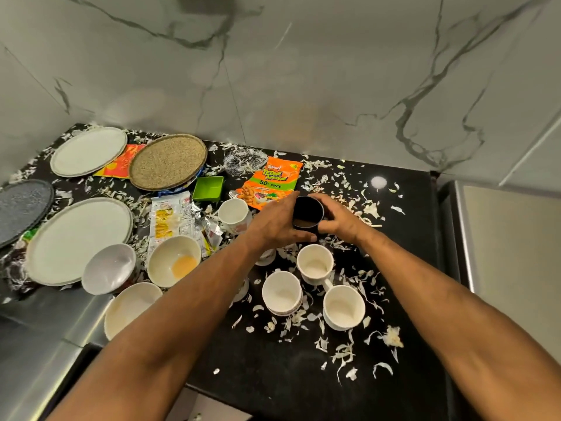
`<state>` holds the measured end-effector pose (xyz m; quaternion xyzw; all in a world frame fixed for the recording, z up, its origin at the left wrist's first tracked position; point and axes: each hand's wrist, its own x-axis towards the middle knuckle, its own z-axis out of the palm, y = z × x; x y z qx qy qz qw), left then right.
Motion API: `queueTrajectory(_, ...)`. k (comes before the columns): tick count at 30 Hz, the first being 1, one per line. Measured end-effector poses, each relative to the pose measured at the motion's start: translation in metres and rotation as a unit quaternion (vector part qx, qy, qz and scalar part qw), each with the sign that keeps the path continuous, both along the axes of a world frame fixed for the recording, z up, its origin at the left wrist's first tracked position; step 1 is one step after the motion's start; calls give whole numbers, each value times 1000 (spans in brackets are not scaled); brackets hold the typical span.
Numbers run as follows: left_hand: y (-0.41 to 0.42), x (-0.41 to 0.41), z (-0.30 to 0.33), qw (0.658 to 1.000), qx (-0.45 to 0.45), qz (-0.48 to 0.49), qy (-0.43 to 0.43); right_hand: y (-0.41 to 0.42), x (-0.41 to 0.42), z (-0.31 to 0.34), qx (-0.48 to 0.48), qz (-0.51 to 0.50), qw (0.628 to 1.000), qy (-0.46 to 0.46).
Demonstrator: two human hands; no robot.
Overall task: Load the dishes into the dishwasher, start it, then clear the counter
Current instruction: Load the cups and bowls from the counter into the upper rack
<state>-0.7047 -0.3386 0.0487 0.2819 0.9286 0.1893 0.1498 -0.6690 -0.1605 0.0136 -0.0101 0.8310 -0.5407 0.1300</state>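
Marble-veined wall panels rise behind a black surface (403, 208) strewn with pale peelings, and at its middle stands the dark cup (308, 212) we are collecting. Our left hand (277, 221) curls round its near-left side, thumb along the base, while our right hand (341, 218) wraps the right side, so both hands grip the one cup; it looks barely clear of the surface or resting on it, we cannot tell which. A brownish remnant shows in its bottom, so we judge it best to lift it level, keep the rim upright, and free one hand before carrying, since the dishwasher itself is out of view.

Just left of the cup sits a white mug (233, 212), and nearer us three more white cups (315, 262) cluster close together; we should raise the dark cup straight up to avoid knocking them. Behind it lies an orange snack packet (268, 183) reading "Bingo! Tedhe Medhe" and "50% FREE". Beside that is a green box (209, 188). Farther left are a crumpled yellow-and-white wrapper (170, 217) whose print is too small to read, bowls (174, 261), and plates (80, 240), with a speckled brown plate (168, 161) half covering a red packet (123, 162), its lettering illegible.
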Motion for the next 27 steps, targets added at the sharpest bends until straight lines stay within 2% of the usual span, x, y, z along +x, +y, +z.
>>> queueTrajectory(3,1,-3,-2,996,70,16,-50,-3,-3,-3,5,0,1000,14)
queueTrajectory(7,0,-4,-2,993,105,12,-49,-5,0,-1,-2,-6,1000,26)
queueTrajectory(17,8,11,24,970,231,39,-58,-8,17,41,-137,-53,987,62)
queueTrajectory(27,24,55,29,944,320,18,-80,-4,73,58,-190,-120,972,75)
